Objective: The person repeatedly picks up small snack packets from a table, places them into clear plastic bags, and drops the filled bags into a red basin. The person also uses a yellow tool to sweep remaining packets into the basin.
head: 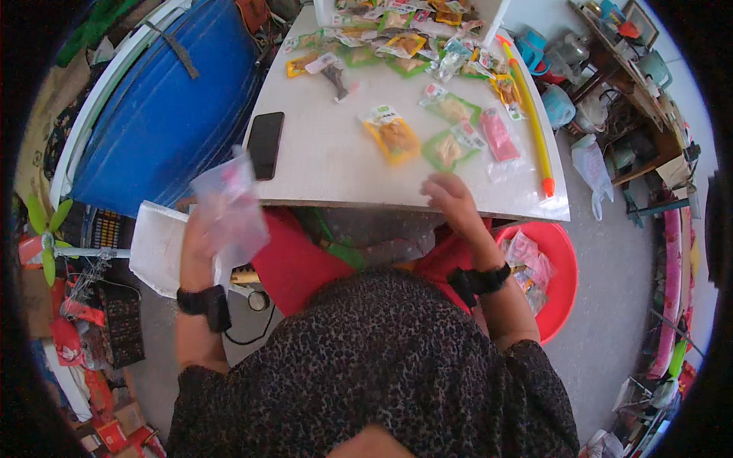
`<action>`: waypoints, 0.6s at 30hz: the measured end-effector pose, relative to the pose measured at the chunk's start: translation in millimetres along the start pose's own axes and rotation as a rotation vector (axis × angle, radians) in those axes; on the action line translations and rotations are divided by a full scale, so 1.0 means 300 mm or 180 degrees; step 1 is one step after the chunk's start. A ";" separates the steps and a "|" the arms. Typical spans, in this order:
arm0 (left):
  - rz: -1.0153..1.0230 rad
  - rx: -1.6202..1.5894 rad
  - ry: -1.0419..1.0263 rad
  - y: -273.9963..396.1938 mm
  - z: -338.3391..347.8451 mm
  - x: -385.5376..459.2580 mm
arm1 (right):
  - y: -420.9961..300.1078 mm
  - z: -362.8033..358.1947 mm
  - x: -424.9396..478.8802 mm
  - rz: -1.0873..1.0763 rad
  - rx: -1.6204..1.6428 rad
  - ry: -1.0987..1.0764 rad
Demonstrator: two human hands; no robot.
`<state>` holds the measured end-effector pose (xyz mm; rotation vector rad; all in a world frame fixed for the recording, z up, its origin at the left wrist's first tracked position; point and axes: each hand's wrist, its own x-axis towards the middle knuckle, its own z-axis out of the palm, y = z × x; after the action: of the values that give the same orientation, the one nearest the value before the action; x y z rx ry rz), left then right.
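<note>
My left hand (pixel 197 237) is raised left of the table's front edge, gripping a clear plastic bag (pixel 232 200) with pinkish marks; both are blurred. Over the front edge of the white table (pixel 326 172), my right hand (pixel 451 199) holds nothing, its fingers loosely bent and apart. Just beyond it lie a yellow-edged food pouch (pixel 395 138), a green-edged pouch (pixel 448 150) and a second green-edged pouch (pixel 454 109). A pink packet (pixel 500 134) is to their right. Near the table's left edge rests a black smartphone (pixel 265 146).
Many snack packets (pixel 404 43) are heaped at the back, spilling from a white container (pixel 499 20). A yellow tube (pixel 529 109) with orange ends lies along the right edge. Beside my right arm stands a red tub (pixel 564 312) holding packets. A white box (pixel 154 246) and blue barrel (pixel 172 114) are left.
</note>
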<state>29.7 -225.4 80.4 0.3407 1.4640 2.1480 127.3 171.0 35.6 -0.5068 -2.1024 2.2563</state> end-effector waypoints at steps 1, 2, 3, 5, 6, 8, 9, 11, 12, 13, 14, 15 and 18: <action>0.0127 0.0319 -0.0401 0.001 0.077 0.049 | 0.010 0.025 0.022 -0.0503 -0.0214 -0.0257; -0.0011 -0.0104 -0.0844 -0.021 0.107 0.095 | 0.032 0.047 0.050 -0.1011 -0.0423 -0.0522; -0.0142 -0.0541 -0.1291 -0.055 0.130 0.138 | 0.038 0.074 0.065 -0.0914 -0.0179 -0.0724; -0.0316 -0.1126 -0.1506 -0.104 0.253 0.221 | 0.031 0.127 0.085 -0.0076 0.0746 -0.0987; -0.0400 -0.1241 -0.1589 -0.113 0.296 0.243 | 0.017 0.144 0.087 0.0654 0.1447 -0.1065; -0.0549 -0.1301 -0.1701 -0.119 0.366 0.270 | -0.005 0.157 0.080 0.0604 0.2227 -0.1701; -0.0621 -0.1251 -0.1756 -0.117 0.388 0.280 | -0.009 0.154 0.077 0.0569 0.2615 -0.2006; -0.0951 -0.1605 -0.1809 -0.113 0.400 0.320 | 0.022 0.119 0.096 0.0318 0.2352 -0.1776; -0.0859 -0.1560 -0.1898 -0.117 0.391 0.327 | 0.025 0.104 0.099 0.0213 0.2226 -0.1671; -0.0767 -0.1515 -0.1986 -0.120 0.378 0.336 | 0.021 0.079 0.102 0.0266 0.1978 -0.1572; -0.0893 -0.1396 -0.1842 -0.127 0.355 0.350 | 0.011 0.049 0.107 0.0318 0.1729 -0.1473; -0.1012 -0.1274 -0.1692 -0.136 0.324 0.363 | -0.001 0.031 0.115 0.0369 0.1478 -0.1385; -0.1123 -0.0220 -0.1484 -0.157 0.261 0.438 | 0.140 -0.010 0.213 -0.1703 -0.0436 -0.1109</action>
<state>-30.0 -78.8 57.0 0.4799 1.0882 1.6902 76.3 184.5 -19.7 0.4397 -2.1939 1.9965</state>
